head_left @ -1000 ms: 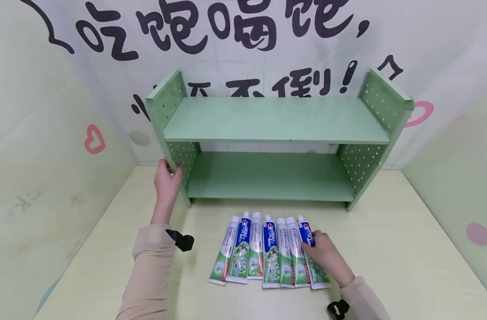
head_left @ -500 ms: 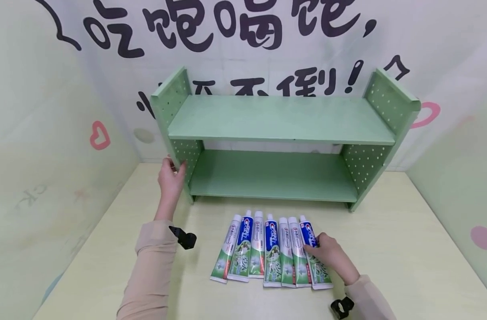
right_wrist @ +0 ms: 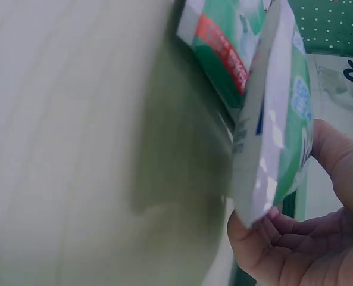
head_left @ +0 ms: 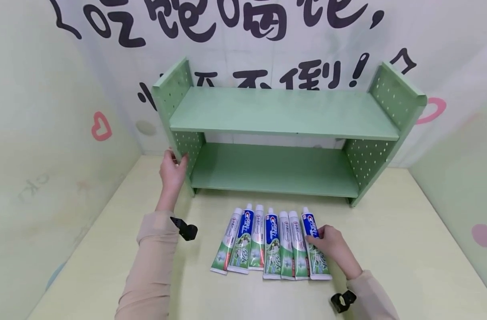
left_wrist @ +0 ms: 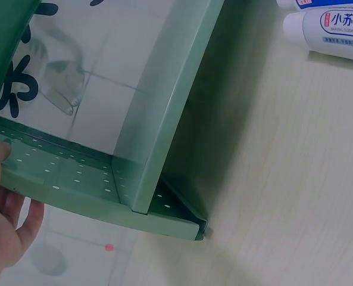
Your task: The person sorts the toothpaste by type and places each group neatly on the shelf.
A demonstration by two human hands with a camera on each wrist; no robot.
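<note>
My left hand [head_left: 173, 172] grips the left side panel of a green two-tier metal shelf [head_left: 275, 168]; the thumb lies on the inner perforated face, as the left wrist view also shows. My right hand [head_left: 334, 245] pinches the rightmost toothpaste tube [head_left: 317, 260], blue and green with a white cap, between thumb and fingers. In the right wrist view this tube [right_wrist: 274, 125] is tilted, its crimped end off the table. To its left lies a row of several more toothpaste tubes, among them a white-and-green tube [head_left: 299, 244] and a blue-and-green tube [head_left: 272, 246].
The shelf stands at the back of a pale wooden table [head_left: 391, 249], with the tubes in front of it. Behind is a white printed backdrop [head_left: 307, 40] with large black characters. Pale green walls flank both sides. A black wrist camera [head_left: 185, 229] sits on the left sleeve.
The right hand's tube has shifted slightly, a little apart from its neighbour, its lower end straighter. The left hand keeps its hold on the shelf. The head view has tilted slightly downward.
</note>
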